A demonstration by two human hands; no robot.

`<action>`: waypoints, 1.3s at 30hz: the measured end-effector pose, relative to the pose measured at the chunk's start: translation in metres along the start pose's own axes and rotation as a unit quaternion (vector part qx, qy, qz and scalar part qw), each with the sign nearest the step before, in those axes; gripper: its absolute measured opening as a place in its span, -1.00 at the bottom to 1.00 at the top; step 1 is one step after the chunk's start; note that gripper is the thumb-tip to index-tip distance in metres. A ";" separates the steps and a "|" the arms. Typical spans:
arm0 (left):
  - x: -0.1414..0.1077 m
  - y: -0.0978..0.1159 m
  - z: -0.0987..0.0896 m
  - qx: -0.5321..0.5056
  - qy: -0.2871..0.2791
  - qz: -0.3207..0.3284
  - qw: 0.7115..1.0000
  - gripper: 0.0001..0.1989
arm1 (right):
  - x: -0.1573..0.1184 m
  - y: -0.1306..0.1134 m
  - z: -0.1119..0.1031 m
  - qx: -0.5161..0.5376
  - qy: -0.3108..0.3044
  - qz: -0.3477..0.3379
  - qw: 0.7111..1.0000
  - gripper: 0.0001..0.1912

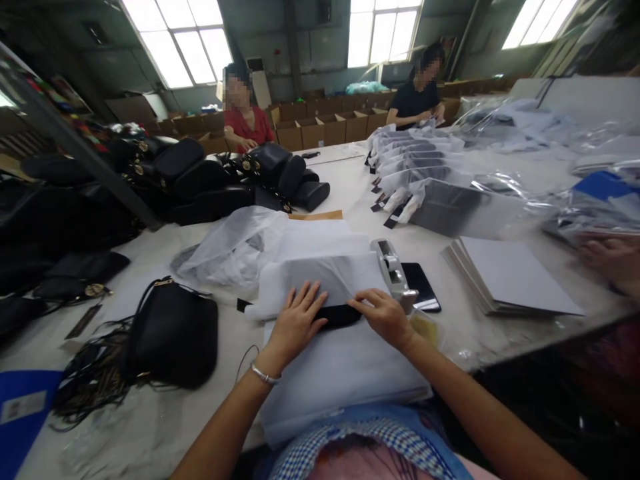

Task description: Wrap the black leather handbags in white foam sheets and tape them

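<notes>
A black bag lies before me, mostly covered by thin white wrapping paper, its near edge showing. My left hand rests on the paper and the bag's edge, fingers spread. At the right, my right hand pinches the paper's edge between thumb and fingers. More white sheets lie beneath. A small black tag sticks out at the wrapping's left end. Just beyond my right hand stands a tape dispenser, beside a black phone.
Black bags are piled at the left, with one bag nearer. Wrapped bags stand in a row at the back right. Grey boards lie right. Two people are across the table; another person's hand is at the right.
</notes>
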State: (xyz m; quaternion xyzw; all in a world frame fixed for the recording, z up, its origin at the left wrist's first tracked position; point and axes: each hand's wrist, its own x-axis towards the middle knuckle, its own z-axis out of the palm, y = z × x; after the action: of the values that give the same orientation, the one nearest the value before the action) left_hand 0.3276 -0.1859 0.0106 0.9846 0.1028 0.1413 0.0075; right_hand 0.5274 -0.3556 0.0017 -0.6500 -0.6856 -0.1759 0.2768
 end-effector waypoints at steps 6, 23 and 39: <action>-0.022 0.006 0.007 -0.007 -0.008 -0.012 1.000 -0.48 | -0.039 -0.032 -0.033 0.209 -0.148 0.077 0.964 -0.76; -0.020 0.005 0.000 -0.070 -0.013 -0.031 0.997 -0.53 | -0.042 -0.045 -0.029 0.253 -0.305 0.120 0.910 -0.84; 0.004 -0.014 -0.048 -0.231 -0.110 -0.085 0.963 -0.48 | 0.028 -0.021 -0.045 0.309 -0.214 0.276 0.885 -0.81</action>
State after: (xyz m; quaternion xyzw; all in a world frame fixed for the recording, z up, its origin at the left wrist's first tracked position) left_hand 0.3151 -0.1720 0.0575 0.9532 0.1488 0.0514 0.2581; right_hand 0.5133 -0.3627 0.0562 -0.7164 -0.5407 0.2716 0.3473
